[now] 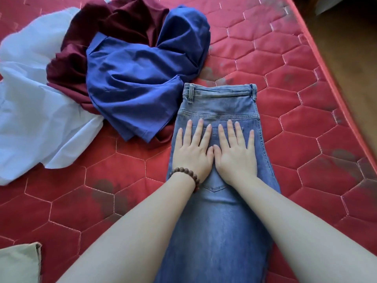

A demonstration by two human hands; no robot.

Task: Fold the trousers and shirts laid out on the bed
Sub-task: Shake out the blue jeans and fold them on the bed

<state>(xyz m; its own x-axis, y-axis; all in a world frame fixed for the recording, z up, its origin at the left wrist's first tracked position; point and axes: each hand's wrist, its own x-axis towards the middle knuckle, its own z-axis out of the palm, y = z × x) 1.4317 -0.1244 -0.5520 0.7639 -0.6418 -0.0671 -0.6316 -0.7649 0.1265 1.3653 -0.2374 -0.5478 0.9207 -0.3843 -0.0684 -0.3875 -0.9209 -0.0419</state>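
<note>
A red quilted mattress (pixel 285 58) fills the view. On it, right of centre, lie blue jeans (pixel 220 221), folded lengthwise, waistband at the far end. Far left sits a rumpled heap: a white garment (pixel 30 109), a maroon shirt (pixel 114 23) and a blue shirt (pixel 132 88) on top, its hem touching the jeans. The left hand (pixel 191 152) and right hand (pixel 234 154) press flat on the jeans' back pocket, fingers straight and spread, thumbs touching. A beaded bracelet (pixel 183 172) circles the left wrist.
</note>
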